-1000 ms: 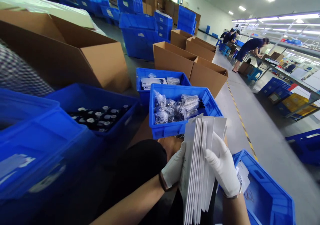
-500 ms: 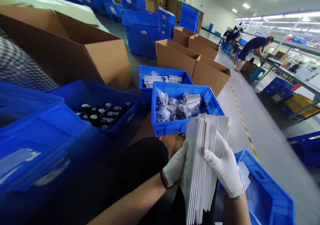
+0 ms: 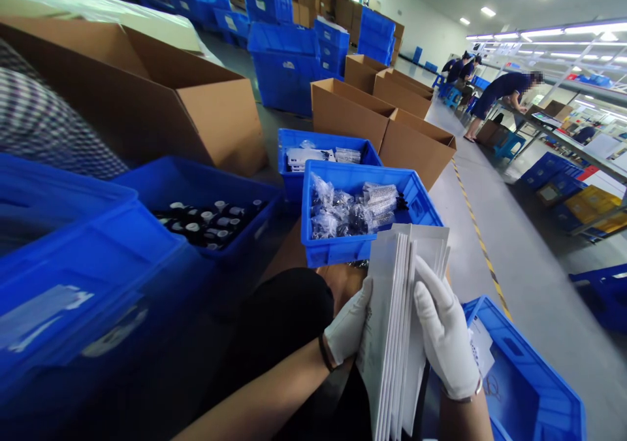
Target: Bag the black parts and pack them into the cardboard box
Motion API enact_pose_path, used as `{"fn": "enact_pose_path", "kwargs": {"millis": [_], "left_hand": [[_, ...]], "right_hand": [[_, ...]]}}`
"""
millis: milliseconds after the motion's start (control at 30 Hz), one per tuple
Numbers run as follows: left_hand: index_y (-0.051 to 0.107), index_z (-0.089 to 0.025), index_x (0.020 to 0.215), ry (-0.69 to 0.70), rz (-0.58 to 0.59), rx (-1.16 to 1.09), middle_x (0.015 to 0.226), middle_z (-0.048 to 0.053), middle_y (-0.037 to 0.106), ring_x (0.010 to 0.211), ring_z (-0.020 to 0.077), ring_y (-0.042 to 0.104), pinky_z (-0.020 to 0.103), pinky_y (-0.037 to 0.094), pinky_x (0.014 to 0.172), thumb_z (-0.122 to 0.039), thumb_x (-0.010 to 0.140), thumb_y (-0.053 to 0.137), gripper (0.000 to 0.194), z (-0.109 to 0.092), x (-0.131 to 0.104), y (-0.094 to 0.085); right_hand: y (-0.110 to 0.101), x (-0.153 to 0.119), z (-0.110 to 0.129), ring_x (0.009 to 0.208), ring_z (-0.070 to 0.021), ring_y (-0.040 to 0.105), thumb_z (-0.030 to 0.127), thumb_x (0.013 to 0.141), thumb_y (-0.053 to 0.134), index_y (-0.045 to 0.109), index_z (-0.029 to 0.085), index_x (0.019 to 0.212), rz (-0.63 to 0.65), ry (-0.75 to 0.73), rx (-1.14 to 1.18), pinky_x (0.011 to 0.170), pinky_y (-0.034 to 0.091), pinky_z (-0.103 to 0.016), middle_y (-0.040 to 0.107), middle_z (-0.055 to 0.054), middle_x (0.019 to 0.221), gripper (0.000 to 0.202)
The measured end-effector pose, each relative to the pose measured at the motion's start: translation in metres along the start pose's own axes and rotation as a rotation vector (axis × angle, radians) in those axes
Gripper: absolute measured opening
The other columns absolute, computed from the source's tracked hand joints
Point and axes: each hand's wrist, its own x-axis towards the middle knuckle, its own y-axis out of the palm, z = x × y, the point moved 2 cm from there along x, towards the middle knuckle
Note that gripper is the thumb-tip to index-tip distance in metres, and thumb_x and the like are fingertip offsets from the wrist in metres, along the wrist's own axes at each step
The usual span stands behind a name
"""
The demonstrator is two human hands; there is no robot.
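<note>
A stack of thin, flat white card pieces (image 3: 386,343) stands on edge between my hands above my lap, leaning slightly. My left hand (image 3: 349,323), in a white glove, holds the stack from the left, its fingers partly hidden behind it. On the right side, my gloved right hand (image 3: 448,340) presses its thumb and fingers against the rightmost pieces, which fan slightly apart at the top. Just beyond the stack is a blue bin (image 3: 333,253) of clear plastic-wrapped parts (image 3: 377,202).
Another blue bin (image 3: 548,395) sits at lower right with a white paper inside. To the left, a blue bin (image 3: 245,238) holds several dark bottle-like items with white tops. Open cardboard boxes (image 3: 416,147) stand ahead. A person (image 3: 499,95) bends over a bench at far right.
My right thumb has shifted from the stack's front edges to its right side, closer to the fingers. The view has moved slightly; the left hand keeps its hold.
</note>
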Motion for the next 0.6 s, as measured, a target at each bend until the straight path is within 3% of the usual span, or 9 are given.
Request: {"fn": "enact_pose_path", "kwargs": {"millis": [133, 333, 467, 600], "left_hand": [[0.068, -0.009, 0.124, -0.004, -0.009, 0.011, 0.122, 0.016, 0.07, 0.124, 0.0306, 0.061, 0.041, 0.038, 0.119, -0.065, 0.085, 0.061, 0.069, -0.002, -0.003, 0.005], [0.063, -0.007, 0.131, -0.049, 0.019, -0.071, 0.123, 0.016, 0.069, 0.122, 0.0281, 0.063, 0.039, 0.042, 0.116, -0.061, 0.093, 0.051, 0.068, 0.001, 0.0, 0.002], [0.065, -0.007, 0.129, -0.034, 0.009, -0.069, 0.118, 0.016, 0.071, 0.119, 0.0284, 0.064, 0.038, 0.043, 0.115, -0.062, 0.089, 0.058, 0.069, 0.002, 0.001, -0.001], [0.07, -0.007, 0.119, -0.103, 0.028, -0.089, 0.11, 0.017, 0.073, 0.117, 0.0323, 0.065, 0.041, 0.043, 0.114, -0.07, 0.074, 0.07, 0.078, 0.006, 0.004, -0.006]], "right_hand": [[-0.001, 0.003, 0.01, 0.142, -0.0286, 0.043, 0.049, 0.089, 0.071, 0.046, 0.029, 0.151, 0.048, -0.014, 0.008, 0.12, 0.037, -0.049, 0.049, -0.006, 0.152, 0.07], [0.001, -0.003, -0.001, 0.15, -0.0259, 0.03, 0.042, 0.101, 0.053, 0.032, 0.031, 0.158, -0.014, -0.012, -0.006, 0.122, 0.032, -0.05, 0.036, -0.003, 0.161, 0.062], [0.002, -0.004, 0.002, 0.143, -0.0235, 0.044, 0.04, 0.103, 0.048, 0.054, 0.034, 0.144, -0.002, -0.065, -0.059, 0.12, 0.038, -0.047, 0.051, -0.002, 0.15, 0.042], [0.004, -0.001, 0.008, 0.139, -0.0308, 0.048, 0.056, 0.089, 0.068, 0.055, 0.029, 0.144, -0.009, 0.033, -0.096, 0.116, 0.041, -0.053, 0.051, -0.009, 0.149, 0.062]]}}
